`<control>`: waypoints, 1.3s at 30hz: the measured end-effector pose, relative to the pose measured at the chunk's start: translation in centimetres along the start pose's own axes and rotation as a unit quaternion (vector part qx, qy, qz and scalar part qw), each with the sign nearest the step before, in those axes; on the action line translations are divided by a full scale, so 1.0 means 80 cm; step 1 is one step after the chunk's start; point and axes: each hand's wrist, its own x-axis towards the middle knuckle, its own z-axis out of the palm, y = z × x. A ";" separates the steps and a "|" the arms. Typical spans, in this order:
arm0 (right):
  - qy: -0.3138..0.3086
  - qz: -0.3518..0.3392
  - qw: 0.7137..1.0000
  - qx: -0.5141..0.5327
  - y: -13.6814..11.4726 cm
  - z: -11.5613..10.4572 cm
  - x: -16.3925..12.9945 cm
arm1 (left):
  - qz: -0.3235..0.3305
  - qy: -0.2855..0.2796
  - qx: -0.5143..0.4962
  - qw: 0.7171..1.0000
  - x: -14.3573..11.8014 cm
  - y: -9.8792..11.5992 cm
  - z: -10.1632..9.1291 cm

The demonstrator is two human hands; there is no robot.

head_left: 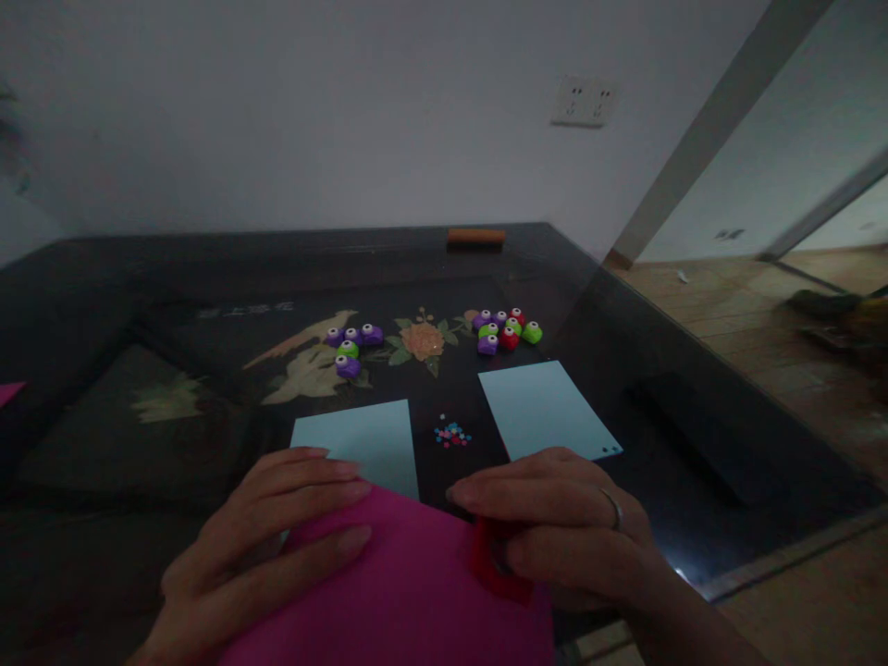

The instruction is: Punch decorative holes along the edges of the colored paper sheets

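A bright pink sheet of paper [388, 592] is in front of me at the bottom of the view. My left hand [277, 518] grips its left side, fingers over the top and the thumb hidden. At the sheet's right edge, my right hand [561, 527] is closed around a red craft punch [496, 564], partly covered by the fingers. Whether the paper sits in the punch's slot I cannot tell. Just beyond the hands lie a light blue sheet [361, 435] on the left and another blue sheet [548, 407] on the right, which has small dark marks at its near corner.
Tiny blue, pink and white cut-outs [452, 433] lie between the blue sheets. Several more punches in purple and green [351, 347], and red too [509, 333], stand in two groups farther back. A brown roll [475, 238] lies at the dark table's [208, 268] far edge, by the wall.
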 end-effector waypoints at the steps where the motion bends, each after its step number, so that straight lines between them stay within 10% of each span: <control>1: 0.012 -0.008 1.000 0.004 0.002 0.003 -0.001 | -0.004 0.007 -0.006 1.000 0.000 0.001 0.002; 23: -0.004 0.058 0.997 0.047 0.013 0.000 0.000 | -0.047 0.030 -0.048 0.997 -0.004 0.002 0.006; 33: 0.140 0.279 0.950 0.011 0.057 0.010 -0.009 | -0.103 -0.053 -0.103 0.988 -0.019 -0.024 0.011; 39: 0.187 0.373 0.907 0.049 0.085 0.009 -0.014 | -0.350 -0.049 -0.158 0.922 -0.012 -0.024 0.027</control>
